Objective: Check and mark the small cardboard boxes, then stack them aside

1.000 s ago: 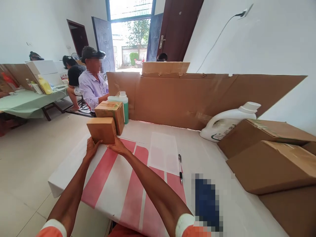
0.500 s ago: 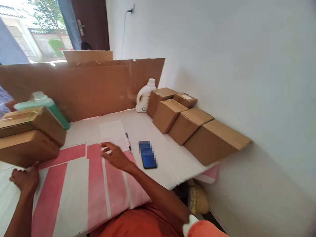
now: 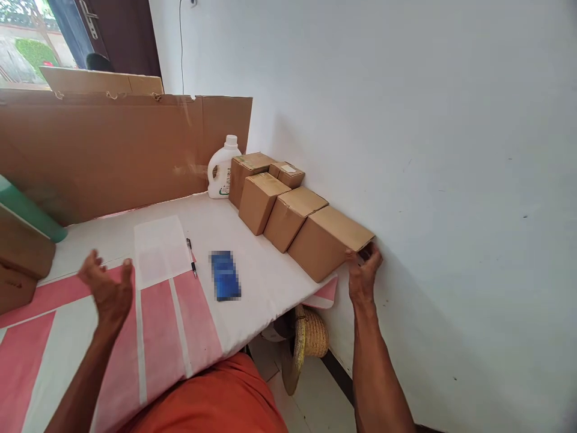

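Note:
My right hand (image 3: 364, 270) is at the near end of the closest cardboard box (image 3: 336, 237), thumb on one side and fingers on the wall side. That box is the last in a row of brown boxes along the wall, and its end face is partly hidden by the hand. Raised over the pink-and-white cloth, my left hand (image 3: 108, 291) has its fingers apart and holds nothing. To its right lie a sheet of white paper (image 3: 160, 249), a black-and-white pen (image 3: 192, 257) and a blue-screened phone (image 3: 225, 276).
A white jug (image 3: 220, 171) stands behind the box row, before an upright cardboard panel (image 3: 112, 150). More boxes (image 3: 22, 252) and a green container (image 3: 31, 207) are at the left. Beneath the table's right edge is a woven straw hat (image 3: 311, 337). The wall bounds the right side.
My right hand has moved from above the cloth to the nearest box in the row. My left hand has left the left-hand boxes and risen. The view has turned right.

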`<state>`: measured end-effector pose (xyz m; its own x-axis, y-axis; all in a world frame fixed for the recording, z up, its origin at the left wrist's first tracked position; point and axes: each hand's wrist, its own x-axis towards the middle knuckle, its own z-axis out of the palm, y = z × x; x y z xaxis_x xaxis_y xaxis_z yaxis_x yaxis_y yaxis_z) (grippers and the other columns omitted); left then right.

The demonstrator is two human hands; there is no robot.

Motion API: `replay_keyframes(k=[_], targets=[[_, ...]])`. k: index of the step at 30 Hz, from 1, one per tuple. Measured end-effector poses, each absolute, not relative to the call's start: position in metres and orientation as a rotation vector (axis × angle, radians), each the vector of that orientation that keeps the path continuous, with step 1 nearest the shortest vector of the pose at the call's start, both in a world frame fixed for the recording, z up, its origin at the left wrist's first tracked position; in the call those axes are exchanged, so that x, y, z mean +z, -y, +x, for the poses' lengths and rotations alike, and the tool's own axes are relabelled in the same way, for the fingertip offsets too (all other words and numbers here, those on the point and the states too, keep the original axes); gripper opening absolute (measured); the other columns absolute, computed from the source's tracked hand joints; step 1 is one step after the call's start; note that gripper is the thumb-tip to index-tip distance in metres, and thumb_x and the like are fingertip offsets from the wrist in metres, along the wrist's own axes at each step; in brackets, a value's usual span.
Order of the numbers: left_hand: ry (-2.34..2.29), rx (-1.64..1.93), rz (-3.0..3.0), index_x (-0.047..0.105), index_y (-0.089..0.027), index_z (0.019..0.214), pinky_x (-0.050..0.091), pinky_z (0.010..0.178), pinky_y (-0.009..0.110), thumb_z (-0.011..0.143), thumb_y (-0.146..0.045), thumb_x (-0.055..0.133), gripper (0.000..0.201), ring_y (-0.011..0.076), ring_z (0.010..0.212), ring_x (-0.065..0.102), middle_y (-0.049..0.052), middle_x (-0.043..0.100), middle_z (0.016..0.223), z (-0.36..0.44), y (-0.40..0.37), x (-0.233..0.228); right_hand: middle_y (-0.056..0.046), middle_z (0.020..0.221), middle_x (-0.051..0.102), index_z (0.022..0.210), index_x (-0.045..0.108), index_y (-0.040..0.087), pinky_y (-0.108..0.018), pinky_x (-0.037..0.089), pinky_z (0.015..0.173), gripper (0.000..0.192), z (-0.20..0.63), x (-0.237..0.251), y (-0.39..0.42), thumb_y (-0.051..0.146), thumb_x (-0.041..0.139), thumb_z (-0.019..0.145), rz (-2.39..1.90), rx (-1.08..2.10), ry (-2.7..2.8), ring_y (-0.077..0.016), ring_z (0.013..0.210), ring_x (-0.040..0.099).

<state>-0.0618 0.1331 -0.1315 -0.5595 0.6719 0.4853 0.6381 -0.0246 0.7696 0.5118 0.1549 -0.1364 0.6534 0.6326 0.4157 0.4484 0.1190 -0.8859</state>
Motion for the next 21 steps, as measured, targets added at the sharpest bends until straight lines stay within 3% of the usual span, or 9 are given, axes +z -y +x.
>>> replay_keyframes(k=[3, 8, 12, 15, 18, 21], targets=[[-1.966, 1.631, 1.608, 0.045, -0.015, 0.151, 0.049, 0.113, 0.061, 0.090, -0.060, 0.063, 0.079, 0.0365, 0.131, 0.056, 0.022, 0.047, 0.149, 0.001, -0.144, -0.130, -0.024, 0.145, 0.043, 0.149, 0.040, 0.012, -0.064, 0.037, 0.121, 0.123, 0.505, -0.150, -0.153, 0.085, 0.078, 0.059, -1.626, 0.106, 1.003, -0.0403, 0.138, 0.046], [-1.677, 1.467, 1.602, 0.049, -0.023, 0.150, 0.053, 0.109, 0.058, 0.096, -0.059, 0.063, 0.067, 0.0350, 0.133, 0.058, 0.018, 0.052, 0.147, 0.066, -0.149, -0.143, -0.026, 0.145, 0.042, 0.148, 0.038, 0.009, -0.069, 0.031, 0.123, 0.130, 0.506, -0.159, -0.147, 0.083, 0.084, 0.053, -1.710, 0.080, 1.108, -0.0425, 0.142, 0.038], [-1.209, 1.244, 1.587, 0.043, -0.028, 0.157, 0.038, 0.120, 0.069, 0.101, -0.062, 0.056, 0.066, 0.0388, 0.146, 0.049, 0.023, 0.046, 0.158, 0.124, -0.154, -0.155, -0.026, 0.156, 0.038, 0.147, 0.031, 0.016, -0.067, 0.041, 0.119, 0.131, 0.491, -0.147, -0.145, 0.071, 0.092, 0.045, -1.587, 0.261, 1.014, -0.0399, 0.142, 0.045], [-1.059, 1.179, 1.618, 0.046, -0.030, 0.158, 0.039, 0.123, 0.062, 0.094, -0.073, 0.059, 0.078, 0.0373, 0.145, 0.052, 0.024, 0.049, 0.158, 0.174, -0.158, -0.156, -0.022, 0.154, 0.049, 0.144, 0.041, 0.022, -0.067, 0.047, 0.116, 0.110, 0.465, -0.130, -0.126, 0.062, 0.091, 0.055, -1.477, 0.294, 0.943, -0.0394, 0.137, 0.056], [-1.004, 1.173, 1.640, 0.042, -0.029, 0.163, 0.033, 0.130, 0.055, 0.091, -0.080, 0.058, 0.090, 0.0339, 0.157, 0.041, 0.022, 0.045, 0.164, 0.203, -0.161, -0.143, -0.011, 0.149, 0.060, 0.144, 0.055, 0.035, -0.062, 0.039, 0.126, 0.071, 0.444, -0.120, -0.094, 0.056, 0.076, 0.079, -1.377, 0.333, 1.078, -0.0336, 0.145, 0.055], [-0.975, 1.223, 1.648, 0.039, -0.028, 0.166, 0.030, 0.132, 0.052, 0.098, -0.080, 0.043, 0.085, 0.0304, 0.158, 0.039, 0.018, 0.045, 0.166, 0.188, -0.147, -0.119, -0.003, 0.146, 0.064, 0.150, 0.051, 0.048, -0.061, 0.046, 0.123, 0.053, 0.421, -0.122, -0.075, 0.052, 0.056, 0.097, -1.298, 0.501, 1.428, -0.0289, 0.144, 0.057]])
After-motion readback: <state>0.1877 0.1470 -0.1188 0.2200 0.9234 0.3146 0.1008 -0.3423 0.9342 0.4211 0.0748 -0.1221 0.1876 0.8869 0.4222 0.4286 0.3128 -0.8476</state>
